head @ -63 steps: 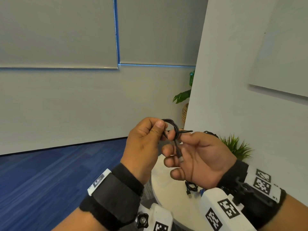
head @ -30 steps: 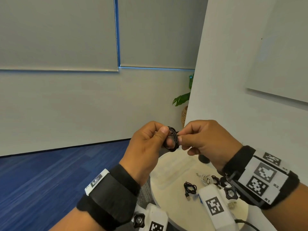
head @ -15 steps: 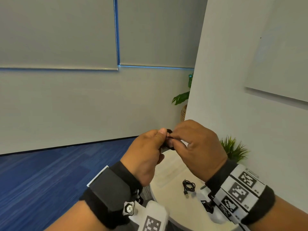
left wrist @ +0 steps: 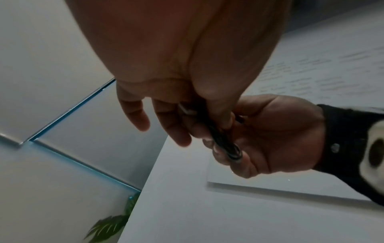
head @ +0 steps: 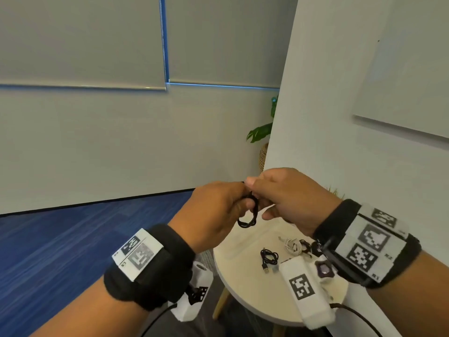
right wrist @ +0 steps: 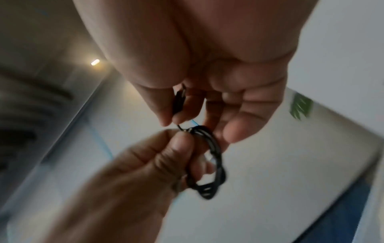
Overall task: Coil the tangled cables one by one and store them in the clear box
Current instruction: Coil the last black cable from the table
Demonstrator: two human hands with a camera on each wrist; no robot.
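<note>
— Two hands meet above the round white table (head: 243,283), we note. What do we record for each?

— We find the left hand (head: 213,212) with fingers curled, pinching a small black coiled cable (head: 247,221); the loop hangs below its fingertips. The right hand (head: 289,193) pinches the free end of that same cable between thumb and fingers; in the right wrist view the black plug (right wrist: 179,102) sits between them, just above the coil.

— And the rest of the cables?

— We see one black cable (head: 268,257) lying loosely bundled on the tabletop, and a white cable (head: 291,246) tangled with a dark one just beside it, partly hidden behind the right wristband (head: 364,242). We cannot locate the clear box in any view.

— Surroundings?

— We log a green potted plant (head: 261,133) behind the wall corner, and blue carpet (head: 60,239).
</note>
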